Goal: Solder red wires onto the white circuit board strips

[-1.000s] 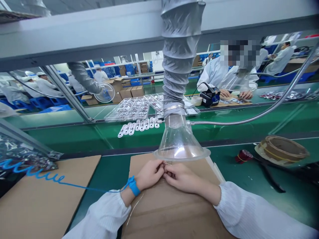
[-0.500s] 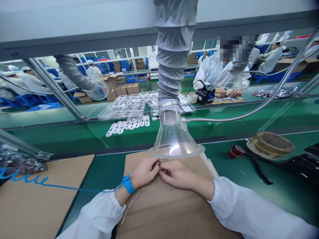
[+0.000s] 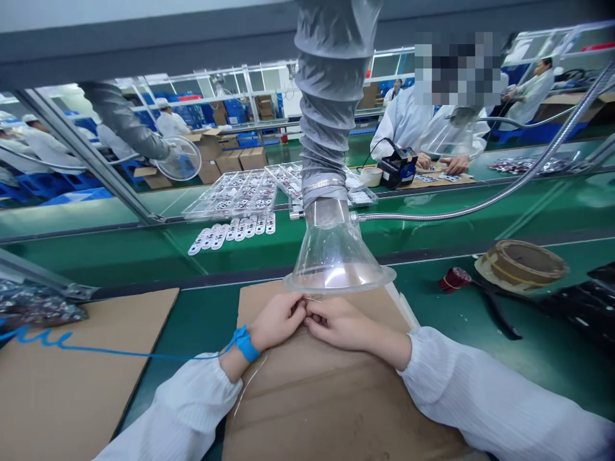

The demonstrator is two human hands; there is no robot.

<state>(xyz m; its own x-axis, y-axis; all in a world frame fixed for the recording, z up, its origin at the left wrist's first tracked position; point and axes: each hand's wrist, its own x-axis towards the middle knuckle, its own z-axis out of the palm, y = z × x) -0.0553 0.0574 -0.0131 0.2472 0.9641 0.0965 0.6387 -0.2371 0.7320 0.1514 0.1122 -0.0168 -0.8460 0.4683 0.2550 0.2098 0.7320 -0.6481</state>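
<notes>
My left hand (image 3: 278,322) and my right hand (image 3: 334,323) meet at the fingertips above a brown cardboard sheet (image 3: 312,410). A thin metal wire (image 3: 313,298) pokes out between the fingers, and whatever else they pinch is hidden. A second thin wire (image 3: 250,384) lies on the cardboard below my left wrist. That wrist wears a blue wrist strap (image 3: 246,344) with a coiled blue cord (image 3: 48,339). Just above my hands hangs the clear funnel of a fume extractor (image 3: 339,256).
A grey ducting hose (image 3: 331,83) rises from the funnel. Beyond it stand a clear tray of parts (image 3: 230,200) and a row of white parts (image 3: 230,230) on a green bench. To the right are black-handled pliers (image 3: 494,314) and a tape roll (image 3: 521,266). A co-worker (image 3: 413,128) sits across.
The whole view has drifted up and left as my head turned. My hands stay together at the fingertips, with no visible change in their hold.
</notes>
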